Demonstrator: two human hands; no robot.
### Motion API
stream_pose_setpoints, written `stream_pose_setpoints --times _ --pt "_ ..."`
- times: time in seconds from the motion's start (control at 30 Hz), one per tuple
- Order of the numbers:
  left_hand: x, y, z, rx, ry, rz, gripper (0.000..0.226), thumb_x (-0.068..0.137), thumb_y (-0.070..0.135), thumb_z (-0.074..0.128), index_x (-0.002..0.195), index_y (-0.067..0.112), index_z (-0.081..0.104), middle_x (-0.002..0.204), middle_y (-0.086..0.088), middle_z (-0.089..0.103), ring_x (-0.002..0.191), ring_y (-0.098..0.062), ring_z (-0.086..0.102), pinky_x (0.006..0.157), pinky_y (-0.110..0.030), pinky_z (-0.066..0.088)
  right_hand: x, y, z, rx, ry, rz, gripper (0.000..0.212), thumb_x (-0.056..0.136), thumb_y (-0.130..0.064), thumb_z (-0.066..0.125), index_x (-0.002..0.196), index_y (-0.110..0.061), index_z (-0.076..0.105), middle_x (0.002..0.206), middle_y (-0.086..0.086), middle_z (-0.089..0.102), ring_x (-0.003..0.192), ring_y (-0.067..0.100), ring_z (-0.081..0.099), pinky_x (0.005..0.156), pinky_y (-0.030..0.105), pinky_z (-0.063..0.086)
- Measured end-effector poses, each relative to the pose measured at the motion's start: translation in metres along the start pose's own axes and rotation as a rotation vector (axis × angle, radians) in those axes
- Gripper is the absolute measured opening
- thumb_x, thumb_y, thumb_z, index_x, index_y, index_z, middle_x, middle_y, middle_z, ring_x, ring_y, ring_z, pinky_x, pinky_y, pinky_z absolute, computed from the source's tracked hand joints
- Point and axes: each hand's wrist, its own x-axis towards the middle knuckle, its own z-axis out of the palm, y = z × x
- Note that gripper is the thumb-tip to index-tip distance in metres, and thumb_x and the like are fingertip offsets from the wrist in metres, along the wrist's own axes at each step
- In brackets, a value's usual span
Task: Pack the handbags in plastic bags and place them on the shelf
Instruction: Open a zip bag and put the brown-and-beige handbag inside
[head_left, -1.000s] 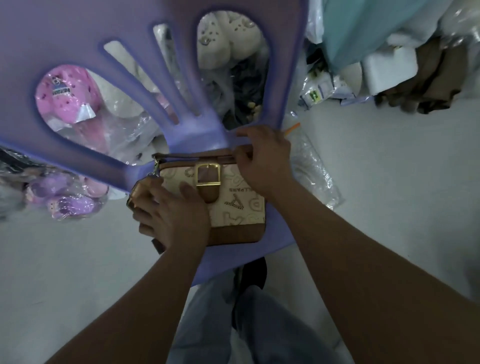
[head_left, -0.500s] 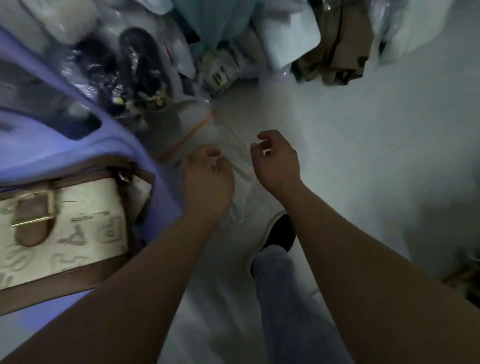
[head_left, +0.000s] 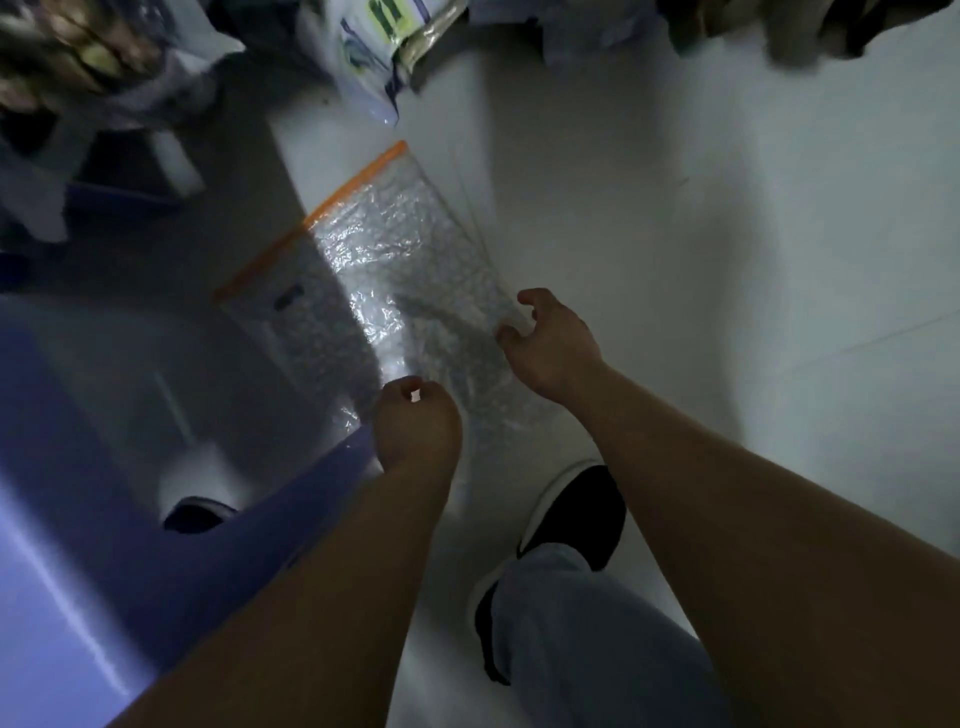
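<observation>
Where the person stands, underfoot: a black slip-on shoe with a white sole (head_left: 571, 514) and a pale grey trouser leg (head_left: 571, 623) on the white floor (head_left: 727, 260), with a purple moulded-plastic seat (head_left: 78, 545) close on the left.
Left hand (head_left: 418, 423): fingers curled, tips drawn together against the thumb, right at the near end of the bag. Whether plastic is pinched between them I cannot tell; it is dim and the hand covers the spot.
Right hand (head_left: 553, 345): a loose claw, thumb and fingers apart, fingertips (head_left: 506, 332) at the bag's right-hand edge, touching it or nearly; nothing is gripped.
Task's thing: a clear, crinkled plastic bag (head_left: 395, 260) lying flat on the floor, ahead of both hands and a little left.
Long axis: it runs away from the person, near end under the hands, far end closed by an orange strip (head_left: 311, 218).
Key relation: the orange end, probably the mouth, is the end furthest from both hands. The right hand sits further up the side, so it looks the nearer to it.
Likely demand: lift the bag, then turn it or reach on to open the orange end.
Handbag and shelf: neither is in view.
Far edge: blurred printed packets (head_left: 369, 57) and heaped goods.
</observation>
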Motion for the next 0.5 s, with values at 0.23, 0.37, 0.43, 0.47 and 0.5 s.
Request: stream_pose_setpoints --times 0.23,0.37,0.43,0.47,0.5 --pt "0.03 -0.032 0.019 0.011 0.11 -0.007 0.034 0.096 0.02 0.053 0.129 0.019 0.063 0.125 -0.009 0.066 0.117 -0.031 0.06 0.102 -0.039 0.047 0.04 0.008 0.04 -0.047 0.097 0.056 0.066 0.092 -0.041 0.065 0.148 -0.018 0.038 0.14 0.018 0.047 0.129 0.041 0.045 0.105 0.043 0.041" --pt "0.042 -0.032 0.019 0.026 0.155 -0.006 0.033 0.095 0.023 0.052 0.125 0.024 0.065 0.121 -0.008 0.068 0.112 -0.031 0.062 0.1 -0.04 0.048 0.046 0.0 0.043 -0.127 0.15 0.115 0.041 0.091 -0.047 0.061 0.124 -0.023 0.061 0.13 0.012 0.049 0.126 0.039 0.04 0.101 0.045 0.035" --pt "0.046 -0.028 0.018 -0.013 0.154 -0.005 0.031 0.095 0.025 0.053 0.124 0.025 0.064 0.12 -0.007 0.068 0.112 -0.03 0.062 0.1 -0.042 0.049 0.042 -0.003 0.038 -0.066 0.163 0.026 0.02 0.093 -0.039 0.058 0.104 -0.023 0.059 0.114 0.009 0.057 0.115 0.035 0.049 0.096 0.043 0.037" --pt "0.046 -0.024 0.017 -0.041 0.153 -0.006 0.031 0.094 0.026 0.054 0.123 0.024 0.064 0.12 -0.006 0.068 0.111 -0.03 0.063 0.099 -0.042 0.05 0.038 -0.004 0.034 -0.006 0.16 -0.022 0.013 0.094 -0.034 0.057 0.094 -0.022 0.052 0.1 0.006 0.06 0.103 0.032 0.055 0.087 0.037 0.04" --pt "0.045 -0.019 0.015 -0.075 0.156 -0.008 0.03 0.094 0.025 0.055 0.123 0.023 0.063 0.12 -0.006 0.068 0.111 -0.031 0.063 0.099 -0.043 0.05 0.034 -0.004 0.029 0.061 0.159 -0.057 0.017 0.094 -0.03 0.057 0.085 -0.022 0.045 0.085 0.0 0.057 0.09 0.028 0.057 0.075 0.032 0.038"
